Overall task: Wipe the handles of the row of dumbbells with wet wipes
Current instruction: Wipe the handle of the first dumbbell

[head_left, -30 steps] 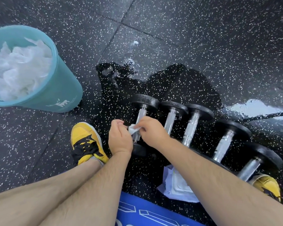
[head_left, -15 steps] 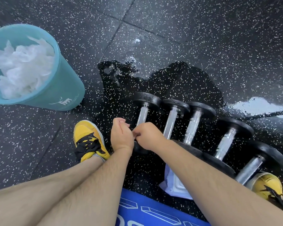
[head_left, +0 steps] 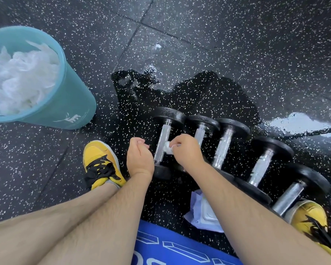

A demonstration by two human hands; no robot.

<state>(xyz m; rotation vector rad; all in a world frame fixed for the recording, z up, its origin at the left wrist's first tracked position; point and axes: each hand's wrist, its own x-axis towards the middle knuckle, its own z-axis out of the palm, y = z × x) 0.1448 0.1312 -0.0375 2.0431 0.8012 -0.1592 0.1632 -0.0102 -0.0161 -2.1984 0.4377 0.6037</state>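
Right hand [head_left: 185, 150]: fingertips pinching a small bunched white wet wipe [head_left: 167, 148]. The wipe is pressed against the right side of the first dumbbell handle [head_left: 161, 138], about halfway along the bar.

Left hand [head_left: 139, 157]: just left of the grip, on the other side of that same handle. Its fingers are curled in and nothing shows in them. Cannot tell whether it touches the near weight head.

Row of dumbbells [head_left: 224, 142]: five, lying side by side on the floor. They run from the grip out to the right and slant nearer the body as they go. The handle under the wipe is the left end of the row. The other four handles are bare metal. The second sits just behind the right knuckles.

Floor [head_left: 237, 44]: black speckled rubber. A darker wet-looking patch spreads beyond the grip, under the far weight heads.

Teal bucket [head_left: 71, 104]: well left of the grip and farther out, filled with crumpled white wipes [head_left: 21, 81].

Pack of wipes [head_left: 203, 213]: below the grip, under the right forearm and partly hidden.

Yellow and black shoes: one [head_left: 101, 165] is just left of the left wrist. The other [head_left: 311, 219] is far right, by the last dumbbell's near end.
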